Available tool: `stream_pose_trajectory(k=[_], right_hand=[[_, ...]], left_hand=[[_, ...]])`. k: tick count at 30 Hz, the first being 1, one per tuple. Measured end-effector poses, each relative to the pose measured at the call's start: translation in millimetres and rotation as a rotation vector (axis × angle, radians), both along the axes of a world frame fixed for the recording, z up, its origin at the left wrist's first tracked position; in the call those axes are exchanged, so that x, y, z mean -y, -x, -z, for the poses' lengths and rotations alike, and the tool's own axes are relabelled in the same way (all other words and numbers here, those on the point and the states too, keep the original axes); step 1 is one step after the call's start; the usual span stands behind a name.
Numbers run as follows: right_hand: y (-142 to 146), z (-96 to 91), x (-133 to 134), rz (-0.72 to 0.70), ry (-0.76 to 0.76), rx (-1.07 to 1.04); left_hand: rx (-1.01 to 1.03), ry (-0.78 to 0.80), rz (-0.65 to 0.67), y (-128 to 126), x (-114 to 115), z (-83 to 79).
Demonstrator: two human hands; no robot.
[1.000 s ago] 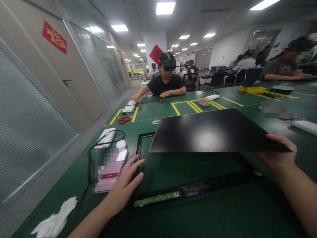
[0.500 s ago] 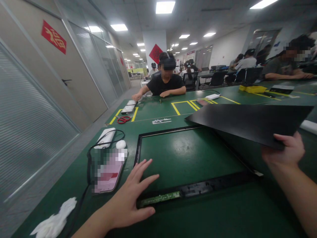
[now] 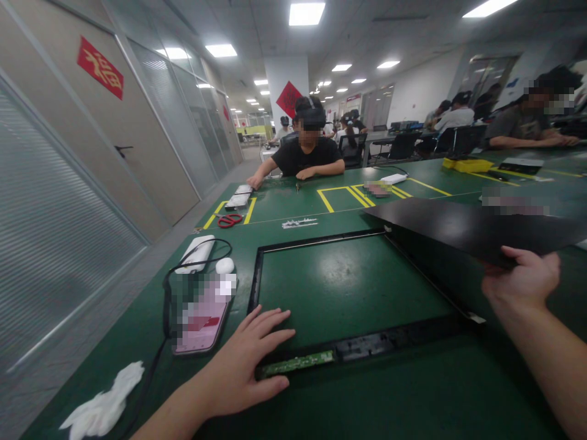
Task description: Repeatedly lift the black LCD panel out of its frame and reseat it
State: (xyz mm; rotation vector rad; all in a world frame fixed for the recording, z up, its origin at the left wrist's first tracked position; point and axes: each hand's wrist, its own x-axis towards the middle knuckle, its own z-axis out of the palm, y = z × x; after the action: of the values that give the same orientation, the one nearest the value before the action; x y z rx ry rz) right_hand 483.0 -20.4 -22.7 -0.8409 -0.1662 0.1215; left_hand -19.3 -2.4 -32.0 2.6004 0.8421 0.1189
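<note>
A thin black rectangular frame (image 3: 316, 242) lies flat on the green table (image 3: 367, 403), with a green circuit strip (image 3: 298, 363) along its near edge. My left hand (image 3: 250, 360) rests on the frame's near left corner, fingers spread and flat. My right hand (image 3: 523, 284) grips the near edge of a large black panel (image 3: 472, 226), which hovers low over the table to the right of the frame.
A phone (image 3: 202, 318) with a black cable, a white mouse (image 3: 224, 266) and a white power bank (image 3: 196, 253) lie left of the frame. A white cloth (image 3: 103, 406) sits near left. Red scissors (image 3: 229, 220) lie farther back. A person (image 3: 307, 153) sits across; others work at right.
My right hand has carried the black panel off the frame to the right and lowered it. My left hand slid from the frame's left edge onto its near left corner.
</note>
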Motion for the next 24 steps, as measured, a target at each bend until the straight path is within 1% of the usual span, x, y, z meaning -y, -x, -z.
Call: stream_pose_trajectory(k=[6, 12, 15, 19, 24], right_hand=[[-3.2, 1.7, -2.6, -0.028, 0.07, -0.072], [-13.3, 8.8, -6.4, -0.072, 0.112, -0.045], [-23.2, 11.7, -6.1, -0.043, 0.156, -0.108], [-31.4, 16.6, -6.6, -0.016, 0.23, -0.197], [-32.4, 24.2, -9.0, -0.066, 0.261, -0.239]], left_hand=[[0.036, 0.0, -0.013, 0.2, 1.0, -0.1], [0.005, -0.01, 0.0, 2.5, 0.0, 4.7], [0.025, -0.023, 0.005, 3.6, -0.7, 6.6], [0.022, -0.02, -0.007, 2.6, 0.2, 3.7], [0.044, -0.007, -0.004, 2.0, 0.4, 2.4]])
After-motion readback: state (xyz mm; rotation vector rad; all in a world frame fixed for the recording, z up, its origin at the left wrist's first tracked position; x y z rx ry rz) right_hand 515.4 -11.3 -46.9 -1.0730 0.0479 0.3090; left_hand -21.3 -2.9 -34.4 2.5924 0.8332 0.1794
